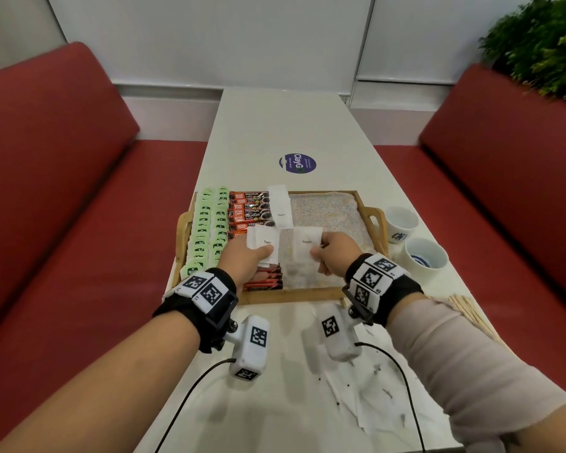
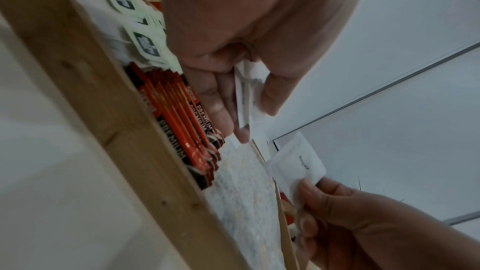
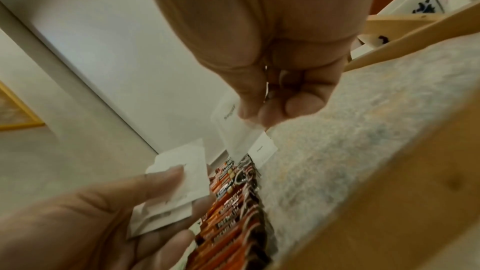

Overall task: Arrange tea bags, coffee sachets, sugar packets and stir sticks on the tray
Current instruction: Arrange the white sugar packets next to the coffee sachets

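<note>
We start nearest: our left hand (image 1: pixel 242 256) pinches a small stack of sugar packets (image 1: pixel 263 245) between thumb and fingers, held over the near part of the tray (image 1: pixel 371 243). Our right hand (image 1: pixel 332 253) pinches one single packet (image 1: pixel 306 248) by its edge, just right of the stack and above the tray's bare lining. Each packet reads "Sugar" in small print.

Below the left hand, inside the tray, lie red and black coffee sachets (image 1: pixel 249 212) in a row running to the far rim; the ones we can read say "PREMIUM CLASSIC". Left of these, at the tray's left end, sit two rows of pale green tea bags (image 1: pixel 206 223); their dark logo is too blurred to read. One more packet pile (image 1: pixel 281 209) already lies at the far side of the tray, beside the sachets.

We judge the task more than half done: tea and coffee look placed, sugar is under way, and the tray's right half is bare. The stir sticks (image 1: pixel 468 305) lie on the counter (image 1: pixel 291 125) right of the tray's near corner, untouched. Two white cups (image 1: pixel 412 237) stand right of the tray. Beyond the tray, a round purple sticker (image 1: pixel 297 163) reads "ClayG".
</note>
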The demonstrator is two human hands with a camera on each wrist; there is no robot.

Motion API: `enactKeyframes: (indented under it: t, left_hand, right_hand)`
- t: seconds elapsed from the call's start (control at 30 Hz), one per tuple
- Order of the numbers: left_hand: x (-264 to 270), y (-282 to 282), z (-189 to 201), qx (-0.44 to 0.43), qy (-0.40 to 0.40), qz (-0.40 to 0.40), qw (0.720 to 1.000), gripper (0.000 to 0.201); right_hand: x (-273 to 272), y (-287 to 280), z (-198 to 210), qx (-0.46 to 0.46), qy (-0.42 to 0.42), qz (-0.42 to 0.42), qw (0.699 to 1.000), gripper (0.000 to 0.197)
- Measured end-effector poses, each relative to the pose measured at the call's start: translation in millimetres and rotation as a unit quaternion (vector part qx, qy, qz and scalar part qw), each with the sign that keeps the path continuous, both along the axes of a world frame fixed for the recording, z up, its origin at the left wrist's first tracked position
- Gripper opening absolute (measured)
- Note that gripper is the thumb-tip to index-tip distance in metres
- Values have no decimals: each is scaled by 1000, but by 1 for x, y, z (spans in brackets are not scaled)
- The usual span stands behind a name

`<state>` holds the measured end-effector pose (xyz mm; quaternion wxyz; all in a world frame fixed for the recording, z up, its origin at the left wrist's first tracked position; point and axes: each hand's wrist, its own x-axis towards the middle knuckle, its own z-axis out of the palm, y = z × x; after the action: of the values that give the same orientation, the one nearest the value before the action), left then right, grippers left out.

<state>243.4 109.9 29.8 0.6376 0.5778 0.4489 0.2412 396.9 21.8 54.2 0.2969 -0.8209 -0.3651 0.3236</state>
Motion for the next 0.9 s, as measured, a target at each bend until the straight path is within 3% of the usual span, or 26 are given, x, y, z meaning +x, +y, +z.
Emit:
enactKeyframes:
  t: [0.1,0.17,0.23,0.3,0.7,0.9]
  left_hand:
    - [8,16,4,5,-16,26,1000,24]
    - [14,29,5,3,-24,40,999,24]
    - [21,40,5,2,-30,52,998,24]
    - [26,51,4,-3,-32,63,997,22]
    - [40,92,-9,-41,-37,72,996,16]
    - [44,98,-11,-52,-45,75,995,17]
  right_hand:
    - [9,21,0,26,22,-30,999,18]
    - [14,34,-2,39,42,-50,997,3]
    - [22,49,-7,44,62,-72,994,22]
    - [28,63,-11,40,83,-92,991,28]
    - [51,117,-35,-39,99,-110,988,19]
    - [50,128,-44,-31,158,-130,978,18]
